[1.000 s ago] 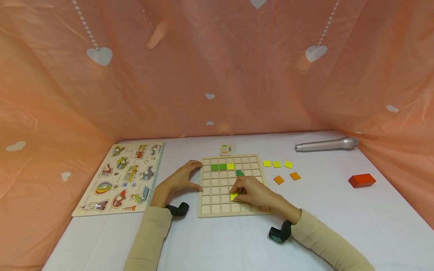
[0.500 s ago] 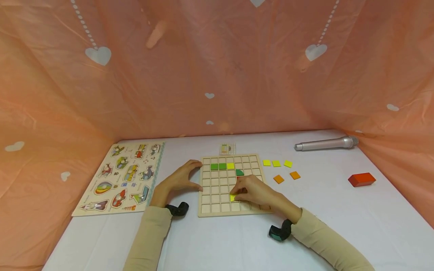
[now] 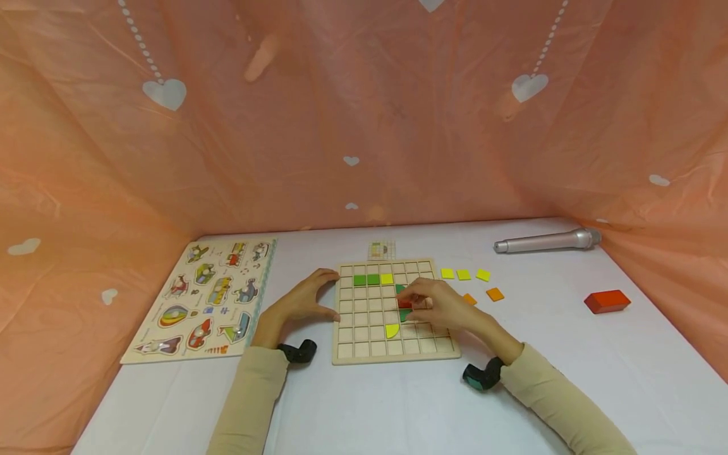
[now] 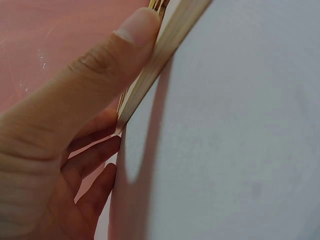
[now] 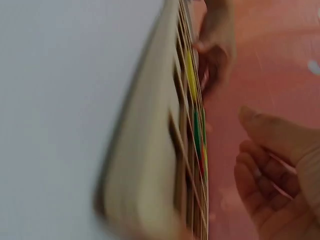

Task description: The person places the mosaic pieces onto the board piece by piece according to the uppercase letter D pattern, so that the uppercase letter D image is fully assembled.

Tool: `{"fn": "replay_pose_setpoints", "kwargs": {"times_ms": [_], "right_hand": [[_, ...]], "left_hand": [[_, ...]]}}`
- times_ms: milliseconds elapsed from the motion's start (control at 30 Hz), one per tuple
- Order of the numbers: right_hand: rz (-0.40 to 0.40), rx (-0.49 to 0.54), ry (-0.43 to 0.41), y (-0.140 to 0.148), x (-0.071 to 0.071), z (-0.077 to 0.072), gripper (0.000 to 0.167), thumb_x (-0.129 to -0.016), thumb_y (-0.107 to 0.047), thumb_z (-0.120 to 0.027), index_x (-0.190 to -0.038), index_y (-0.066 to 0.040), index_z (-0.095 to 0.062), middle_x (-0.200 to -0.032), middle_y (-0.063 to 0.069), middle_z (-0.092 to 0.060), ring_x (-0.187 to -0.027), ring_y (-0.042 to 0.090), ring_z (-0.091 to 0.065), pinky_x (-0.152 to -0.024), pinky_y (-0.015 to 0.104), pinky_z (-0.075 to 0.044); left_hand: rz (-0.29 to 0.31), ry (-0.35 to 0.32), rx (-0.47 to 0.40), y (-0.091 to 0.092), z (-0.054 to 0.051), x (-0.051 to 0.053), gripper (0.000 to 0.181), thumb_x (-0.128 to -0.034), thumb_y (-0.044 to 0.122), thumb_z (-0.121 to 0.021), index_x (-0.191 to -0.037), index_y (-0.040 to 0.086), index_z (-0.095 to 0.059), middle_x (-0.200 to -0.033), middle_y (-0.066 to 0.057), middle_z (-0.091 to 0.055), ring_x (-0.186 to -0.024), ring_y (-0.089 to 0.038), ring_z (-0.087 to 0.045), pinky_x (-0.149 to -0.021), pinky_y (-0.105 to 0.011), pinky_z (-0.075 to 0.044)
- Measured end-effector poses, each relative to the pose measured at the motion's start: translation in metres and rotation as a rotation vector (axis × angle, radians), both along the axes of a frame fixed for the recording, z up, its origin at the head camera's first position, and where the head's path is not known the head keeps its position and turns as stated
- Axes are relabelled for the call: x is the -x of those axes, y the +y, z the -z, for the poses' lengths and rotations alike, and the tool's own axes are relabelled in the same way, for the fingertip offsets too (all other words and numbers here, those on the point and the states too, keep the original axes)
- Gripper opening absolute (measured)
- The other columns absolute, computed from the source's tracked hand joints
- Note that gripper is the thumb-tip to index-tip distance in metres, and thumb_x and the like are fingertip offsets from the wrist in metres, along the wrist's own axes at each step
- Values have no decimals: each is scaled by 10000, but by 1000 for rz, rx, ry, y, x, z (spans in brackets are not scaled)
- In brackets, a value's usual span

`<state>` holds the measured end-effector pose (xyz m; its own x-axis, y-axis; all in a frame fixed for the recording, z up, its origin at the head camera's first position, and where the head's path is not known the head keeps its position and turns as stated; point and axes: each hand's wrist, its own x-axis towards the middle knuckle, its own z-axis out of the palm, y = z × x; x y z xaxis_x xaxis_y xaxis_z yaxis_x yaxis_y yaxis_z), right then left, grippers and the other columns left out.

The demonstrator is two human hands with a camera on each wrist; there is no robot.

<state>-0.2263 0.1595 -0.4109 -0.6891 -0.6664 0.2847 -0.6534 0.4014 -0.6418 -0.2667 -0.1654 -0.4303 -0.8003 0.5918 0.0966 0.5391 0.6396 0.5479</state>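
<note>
Right hand: lifted off the yellow quarter piece it pinched half a second ago, the right hand (image 3: 438,304) now hovers over the grid board (image 3: 345,333), its fingers curled with thumb and fingertips apart, nothing between them.
Yellow quarter piece: the yellow quarter piece (image 3: 392,330) lies in a cell near the board's lower edge, its rounded outline now uncovered.
Red and green pieces: a red piece (image 3: 404,304) and a lower green piece (image 3: 404,315) now show beside the right hand; the upper green piece (image 3: 400,289), clearer before, is partly covered.
Left hand: unchanged, the left hand (image 3: 304,300) has thumb and fingers spread, touching the board's left edge.
Top row: two green squares (image 3: 360,280) and a yellow square (image 3: 387,279) sit as before.
Loose tiles: three yellow tiles (image 3: 463,275) and two orange tiles (image 3: 495,294) lie on the table (image 3: 409,404); the right hand now covers part of one orange tile.
Hard to see: some right-hand cells are hidden; the small card's (image 3: 382,250) pattern is too tiny to read; the right wrist view blurs the board's near corner.
</note>
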Motion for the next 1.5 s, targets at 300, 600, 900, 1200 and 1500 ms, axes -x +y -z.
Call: {"fn": "replay_pose_setpoints", "kwargs": {"times_ms": [300, 600, 900, 1200, 1500], "right_hand": [[94, 67, -131, 82, 17, 1, 389, -804, -57, -720, -1165, 10, -594, -1157, 148, -575, -1018, 302, -569, -891, 370, -515], [77, -58, -176, 118, 18, 13, 347, -811, -85, -715, -1142, -25, -633, -1150, 104, -593, -1096, 213, -528, -945, 122, -412], [149, -102, -134, 110, 17, 17, 253, -806, -130, -729, -1055, -116, -685, -1057, -22, -620, -1032, 102, -538, -902, 156, -450], [223, -23, -39, 75, 15, 6, 261, -773, -113, -759, -1020, -50, -701, -978, 30, -636, -868, 168, -563, -747, 239, -512], [153, 63, -25, -1, 0, 7, 284, -781, -122, -750, -1041, -35, -678, -942, 21, -624, -813, 144, -578, -693, 229, -539]], "left_hand": [[0, 1, 6, 1, 2, 2, 899, -642, 337, -850, -1345, -38, -434, -1380, -188, -401, -1310, -337, -350, -1112, -441, -285], [2, 2, 3, 1, 1, 1, 895, -645, 338, -848, -1343, -41, -436, -1378, -193, -403, -1308, -343, -352, -1109, -450, -285], [4, 6, 6, 1, 3, 2, 892, -646, 333, -847, -1344, -40, -434, -1379, -189, -400, -1311, -337, -348, -1114, -443, -279], [3, 9, 10, 0, 2, 3, 896, -643, 338, -849, -1341, -42, -437, -1379, -191, -401, -1310, -340, -350, -1110, -447, -286], [9, 22, -2, 0, 3, 2, 889, -634, 322, -856, -1329, -50, -446, -1362, -202, -413, -1297, -350, -360, -1103, -455, -293]]}}
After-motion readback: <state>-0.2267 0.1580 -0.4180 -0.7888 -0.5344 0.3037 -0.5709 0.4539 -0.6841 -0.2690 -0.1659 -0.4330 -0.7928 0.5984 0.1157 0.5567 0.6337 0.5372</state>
